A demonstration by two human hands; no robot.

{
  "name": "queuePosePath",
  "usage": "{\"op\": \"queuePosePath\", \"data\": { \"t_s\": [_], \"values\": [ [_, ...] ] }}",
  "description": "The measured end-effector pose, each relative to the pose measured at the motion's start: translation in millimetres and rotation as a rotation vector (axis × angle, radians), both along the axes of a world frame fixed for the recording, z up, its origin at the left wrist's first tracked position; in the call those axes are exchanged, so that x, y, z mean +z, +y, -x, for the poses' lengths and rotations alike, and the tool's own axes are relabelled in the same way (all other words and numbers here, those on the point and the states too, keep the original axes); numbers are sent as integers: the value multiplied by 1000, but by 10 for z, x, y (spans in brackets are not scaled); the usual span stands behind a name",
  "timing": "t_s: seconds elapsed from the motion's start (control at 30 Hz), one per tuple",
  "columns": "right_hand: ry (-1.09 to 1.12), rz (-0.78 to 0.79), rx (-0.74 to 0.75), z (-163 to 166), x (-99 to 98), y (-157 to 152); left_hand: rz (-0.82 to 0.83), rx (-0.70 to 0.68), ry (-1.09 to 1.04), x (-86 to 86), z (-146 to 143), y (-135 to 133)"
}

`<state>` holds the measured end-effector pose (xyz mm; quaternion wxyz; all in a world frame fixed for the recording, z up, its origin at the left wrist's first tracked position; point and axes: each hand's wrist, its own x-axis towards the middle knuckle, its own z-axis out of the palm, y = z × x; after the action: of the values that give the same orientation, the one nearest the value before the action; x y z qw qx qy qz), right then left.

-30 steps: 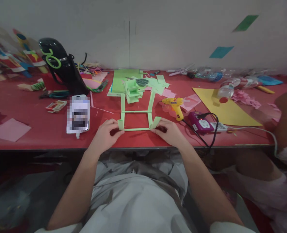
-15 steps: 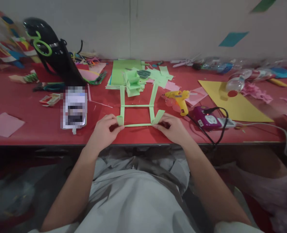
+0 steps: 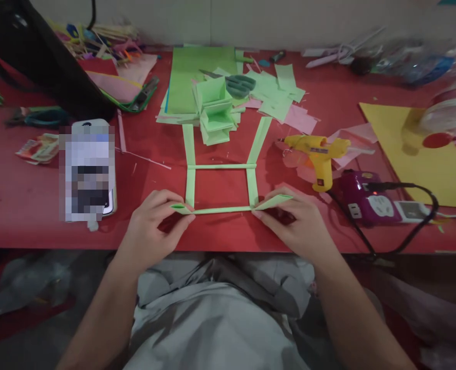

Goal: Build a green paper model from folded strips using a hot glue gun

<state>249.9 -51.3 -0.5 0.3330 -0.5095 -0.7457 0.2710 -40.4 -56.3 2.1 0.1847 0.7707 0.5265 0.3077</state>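
Note:
A light green paper frame (image 3: 223, 166) lies on the red table (image 3: 220, 187). It has two flat side strips and two thin rolled crossbars. My left hand (image 3: 150, 226) pinches its near left corner, where a short folded flap sticks out to the left. At the near right corner my right hand (image 3: 297, 221) pinches the frame, and a longer flap leans out over its fingers. Just beyond the frame stands a pleated green paper piece (image 3: 215, 113). Dark-handled scissors (image 3: 240, 85) rest behind it on green paper scraps.
A yellow glue gun (image 3: 316, 154) lies to the right, its cord running by a purple power socket (image 3: 366, 198). On the left are a phone (image 3: 91, 169) and a black stand (image 3: 46, 56). Yellow sheet (image 3: 395, 139) and plastic bottles (image 3: 449, 115) lie far right.
The head view has tilted down and come closer to the table. Both hands keep hold of the near corners, and the end flaps now lean further outward.

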Motion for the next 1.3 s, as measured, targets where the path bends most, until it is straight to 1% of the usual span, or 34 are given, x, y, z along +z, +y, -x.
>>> {"op": "queuePosePath", "data": {
  "t_s": [0.17,0.33,0.6,0.67,0.77,0.83,0.9,1.0,1.07,1.13,1.2,1.3],
  "values": [
    [-15,5,-16,-16,-19,14,21,27,16,28,-3,26],
    [-5,25,-32,-8,-11,-2,43,51,22,18,5,27],
    [-3,30,-12,-7,-5,-24,38,6,-45,34,4,30],
    [12,36,-9,-24,-1,-20,61,-20,-75,60,30,26],
    [75,56,-3,-62,17,1,140,-58,-156,98,83,17],
    [127,54,-26,-80,25,21,172,-39,-232,118,113,21],
    [173,39,-105,-84,24,43,160,19,-299,147,133,51],
    [239,68,-233,-66,6,88,115,77,-334,242,138,187],
    [267,125,-251,-45,-7,147,112,78,-340,324,119,351],
    [264,171,-254,-22,-7,250,151,112,-318,381,84,555],
    [214,191,-273,0,21,402,195,113,-266,382,39,759],
    [74,183,-257,29,112,670,254,74,-198,281,-17,977]
  ]
}}
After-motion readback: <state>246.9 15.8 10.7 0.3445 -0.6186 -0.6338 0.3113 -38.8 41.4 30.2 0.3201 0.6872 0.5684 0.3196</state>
